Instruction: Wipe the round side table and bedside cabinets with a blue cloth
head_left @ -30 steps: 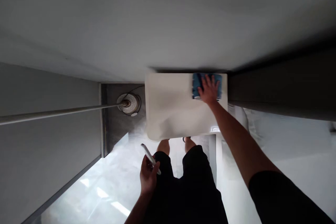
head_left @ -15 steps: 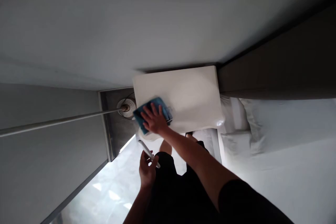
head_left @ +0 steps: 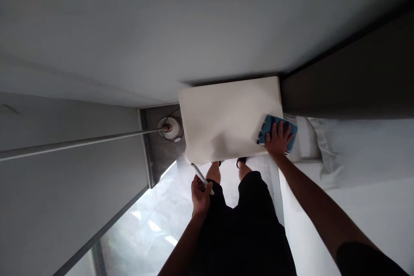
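My right hand (head_left: 278, 139) lies with fingers spread on top of a folded blue patterned cloth (head_left: 266, 129). The cloth is at the right front corner of a cream-white tabletop (head_left: 223, 112), partly past its right edge. My left hand (head_left: 200, 194) is closed round a slim white stick-shaped object (head_left: 198, 172), low in front of the table's left front corner. The stick slants, its far end near that corner. What kind of thing it is, I cannot tell.
Left of the table stands a lamp or stand with a round woven-looking base (head_left: 173, 128) and a long thin pole (head_left: 97, 140). A bed with pale bedding (head_left: 362, 151) is on the right. A wall (head_left: 194, 21) rises behind the table. My feet are on the pale floor below.
My right hand has slid the cloth from the table's left front corner across to its right front corner. My left hand still holds the white stick. The view has shifted slightly.
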The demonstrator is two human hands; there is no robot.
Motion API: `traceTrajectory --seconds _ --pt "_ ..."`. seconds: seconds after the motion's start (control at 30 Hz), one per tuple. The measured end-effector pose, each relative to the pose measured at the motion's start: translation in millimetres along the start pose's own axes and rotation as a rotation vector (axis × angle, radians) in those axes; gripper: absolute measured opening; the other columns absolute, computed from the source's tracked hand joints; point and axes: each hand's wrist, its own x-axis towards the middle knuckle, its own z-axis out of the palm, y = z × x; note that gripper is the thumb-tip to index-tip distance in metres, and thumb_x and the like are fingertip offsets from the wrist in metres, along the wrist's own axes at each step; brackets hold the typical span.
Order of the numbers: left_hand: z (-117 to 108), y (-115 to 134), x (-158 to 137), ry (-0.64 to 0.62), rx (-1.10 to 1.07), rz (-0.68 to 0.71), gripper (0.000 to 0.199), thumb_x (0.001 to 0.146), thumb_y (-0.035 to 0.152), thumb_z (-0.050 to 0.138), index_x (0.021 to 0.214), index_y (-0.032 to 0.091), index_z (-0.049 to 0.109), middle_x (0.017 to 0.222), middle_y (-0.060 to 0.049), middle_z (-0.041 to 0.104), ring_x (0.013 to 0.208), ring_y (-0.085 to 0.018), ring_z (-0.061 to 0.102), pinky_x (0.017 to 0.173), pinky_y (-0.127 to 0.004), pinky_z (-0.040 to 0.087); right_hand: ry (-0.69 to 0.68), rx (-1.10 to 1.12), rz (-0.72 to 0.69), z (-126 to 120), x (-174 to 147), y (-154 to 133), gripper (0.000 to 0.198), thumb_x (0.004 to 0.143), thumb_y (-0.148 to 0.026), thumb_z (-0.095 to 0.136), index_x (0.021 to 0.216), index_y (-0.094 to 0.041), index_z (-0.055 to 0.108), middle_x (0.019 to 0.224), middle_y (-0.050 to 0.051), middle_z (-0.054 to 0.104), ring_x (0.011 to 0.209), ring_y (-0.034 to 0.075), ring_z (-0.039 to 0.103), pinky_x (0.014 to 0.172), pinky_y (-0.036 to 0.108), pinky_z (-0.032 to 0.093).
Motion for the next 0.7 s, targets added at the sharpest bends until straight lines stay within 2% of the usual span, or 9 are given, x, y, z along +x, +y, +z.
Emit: traceTrajectory --seconds 0.07,0.13,0.23,0.3,0.37,0.43,0.5,0.6,0.7 --pt "-10.1 -3.2 1.9 0.004 0.006 0.013 0.079 0.08 0.063 0.09 0.144 0.023 0.065 0.123 -0.01 0.072 0.094 -0.025 0.077 0.081 -0.041 0.067 -0.021 0.068 -0.083 14.4 -25.4 -66.3 0.07 0.112 -0.046 0.055 0.172 -0.01 0.058 0.188 0.027 0.037 0.177 0.059 -0.001 0.13 0.095 0.004" --pt "-22.7 -4.1 3.5 0.016 0.024 0.042 0.078 0.082 0.063 0.09 0.143 0.023 0.065 0.122 -0.01 0.072 0.094 -0.024 0.076 0.081 -0.04 0.067 -0.127 0.181 -0.265 29.2 -56.9 -156.0 0.072 0.109 -0.046 0.067 0.173 -0.015 0.058 0.191 0.021 0.033 0.176 0.06 -0.01 0.13 0.093 -0.006" --pt "-40.0 0.1 5.5 0.066 0.051 0.081 0.074 0.082 0.062 0.091 0.139 0.023 0.067 0.118 -0.008 0.073 0.094 -0.025 0.076 0.08 -0.039 0.066 -0.327 0.402 -0.513 47.8 -104.4 -283.0 0.09 0.098 -0.055 0.086 0.176 -0.021 0.056 0.195 0.016 0.023 0.176 0.063 -0.011 0.131 0.095 -0.009" --pt "-47.1 6.6 7.3 0.089 0.048 0.093 0.073 0.081 0.062 0.091 0.139 0.023 0.067 0.115 -0.007 0.073 0.092 -0.024 0.076 0.076 -0.037 0.065 -0.419 0.503 -0.691 56.7 -127.2 -335.5 0.087 0.1 -0.05 0.086 0.177 -0.023 0.054 0.196 0.013 0.023 0.178 0.058 -0.007 0.135 0.092 -0.005" --pt "-48.9 14.9 10.8 0.097 0.049 0.112 0.073 0.081 0.06 0.093 0.139 0.023 0.067 0.112 -0.006 0.073 0.09 -0.023 0.076 0.075 -0.035 0.065 -0.444 0.53 -0.823 62.5 -138.4 -350.9 0.08 0.104 -0.041 0.083 0.176 -0.022 0.053 0.195 0.012 0.025 0.181 0.051 -0.004 0.139 0.087 -0.002" --pt "-44.3 23.2 16.8 0.1 0.072 0.142 0.07 0.08 0.059 0.093 0.135 0.023 0.069 0.109 -0.005 0.073 0.088 -0.022 0.075 0.074 -0.034 0.064 -0.436 0.506 -0.869 64.5 -139.4 -328.8 0.078 0.106 -0.041 0.082 0.177 -0.023 0.053 0.194 0.011 0.028 0.182 0.046 -0.002 0.142 0.081 -0.002" --pt "-32.8 30.0 25.9 0.092 0.121 0.167 0.068 0.08 0.059 0.092 0.133 0.023 0.07 0.107 -0.004 0.073 0.086 -0.022 0.074 0.074 -0.035 0.065 -0.429 0.461 -0.837 62.0 -133.7 -275.1 0.082 0.107 -0.05 0.082 0.178 -0.026 0.051 0.194 0.01 0.029 0.182 0.045 0.0 0.143 0.079 -0.003" --pt "-2.6 39.5 45.6 0.055 0.235 0.208 0.069 0.078 0.057 0.09 0.135 0.023 0.07 0.109 -0.005 0.073 0.088 -0.024 0.074 0.076 -0.039 0.066 -0.415 0.356 -0.698 48.7 -117.7 -158.2 0.084 0.105 -0.059 0.083 0.178 -0.032 0.051 0.193 0.01 0.033 0.181 0.051 0.006 0.139 0.085 -0.006" --pt "39.7 57.4 70.8 0.047 0.418 0.277 0.072 0.075 0.049 0.089 0.137 0.021 0.07 0.12 -0.01 0.072 0.097 -0.028 0.074 0.089 -0.047 0.067 -0.406 0.23 -0.546 24.8 -95.0 -33.5 0.083 0.096 -0.051 0.094 0.171 -0.034 0.062 0.188 0.013 0.044 0.179 0.055 0.012 0.136 0.09 -0.006"
